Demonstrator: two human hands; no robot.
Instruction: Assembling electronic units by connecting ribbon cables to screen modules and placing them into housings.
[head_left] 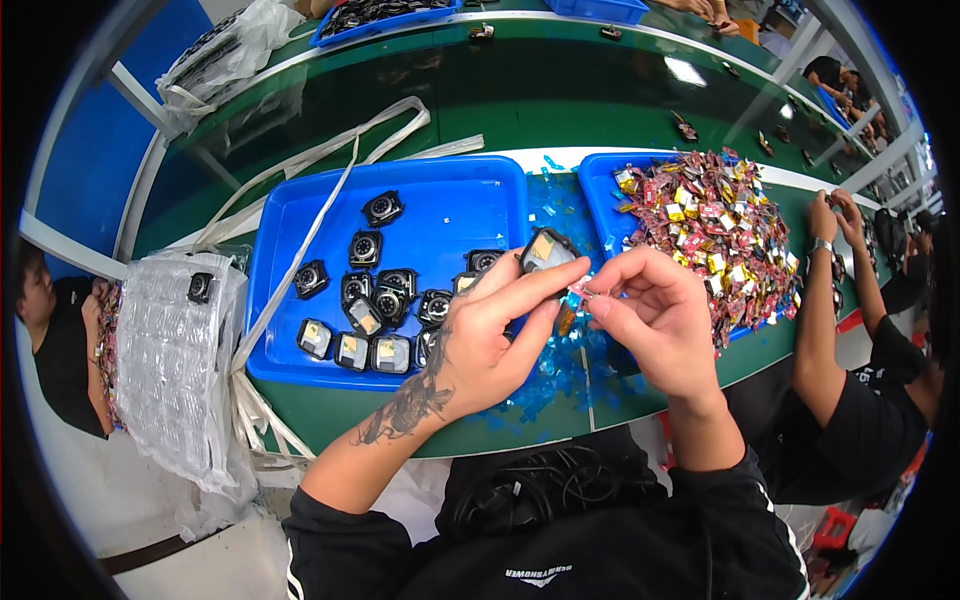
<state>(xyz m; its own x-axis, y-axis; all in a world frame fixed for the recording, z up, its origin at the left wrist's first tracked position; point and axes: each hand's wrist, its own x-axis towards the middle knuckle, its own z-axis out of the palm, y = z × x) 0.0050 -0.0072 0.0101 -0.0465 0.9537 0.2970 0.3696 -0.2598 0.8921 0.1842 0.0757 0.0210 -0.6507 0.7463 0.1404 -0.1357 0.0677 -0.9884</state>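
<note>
My left hand (488, 345) holds a black smartwatch case (547, 252), its pale inner side showing, above the right edge of a blue tray (388, 172). Close to its fingertips is a small part (574, 300) with pink, blue and amber film on it. The thumb and forefinger of my right hand (660, 318) pinch at that part's right end; exactly what they grip is too small to make out. Several similar watch cases (392, 290) lie in the blue tray, some with the round sensor side up, others with the pale side up.
Right of my hands, a second blue tray (600, 200) carries a heap of small film-covered parts (705, 240). Blue film scraps (545, 385) litter the green table between the trays. White straps (345, 190) cross the left tray beside stacked clear plastic trays (170, 350). Co-workers sit on both sides.
</note>
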